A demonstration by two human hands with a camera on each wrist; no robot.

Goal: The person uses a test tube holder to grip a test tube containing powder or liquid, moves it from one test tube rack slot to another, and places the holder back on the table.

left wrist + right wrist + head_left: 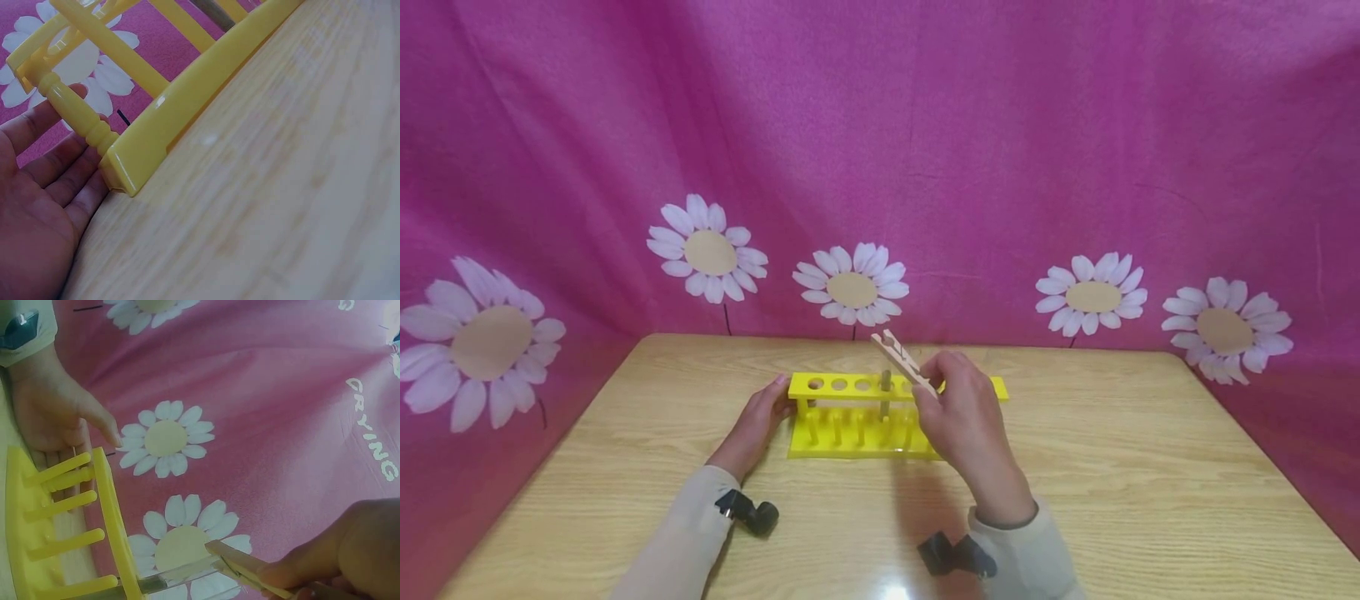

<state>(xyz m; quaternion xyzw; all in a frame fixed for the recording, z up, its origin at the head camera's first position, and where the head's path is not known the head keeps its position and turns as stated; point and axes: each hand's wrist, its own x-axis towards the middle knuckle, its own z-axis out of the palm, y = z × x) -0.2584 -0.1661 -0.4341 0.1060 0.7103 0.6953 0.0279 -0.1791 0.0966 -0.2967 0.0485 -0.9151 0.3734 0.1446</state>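
A yellow test tube rack (901,454) stands on the table, with a row of holes on top and upright pegs below. In one hole sits a clear test tube (187,572) with something dark in its lower part. My right hand (962,408) pinches a wooden tube clamp (901,360), like a long clothespin, above the rack. The clamp's tips lie at the tube's upper end in the right wrist view; whether they hold it I cannot tell. With fingers extended, my left hand (758,425) rests against the rack's left end post (78,115).
The wooden table (1150,483) spreads around the rack. Behind and beside it hangs a pink cloth (970,167) printed with white daisies. A small black camera (748,510) is strapped to the left wrist, and another (955,554) to the right.
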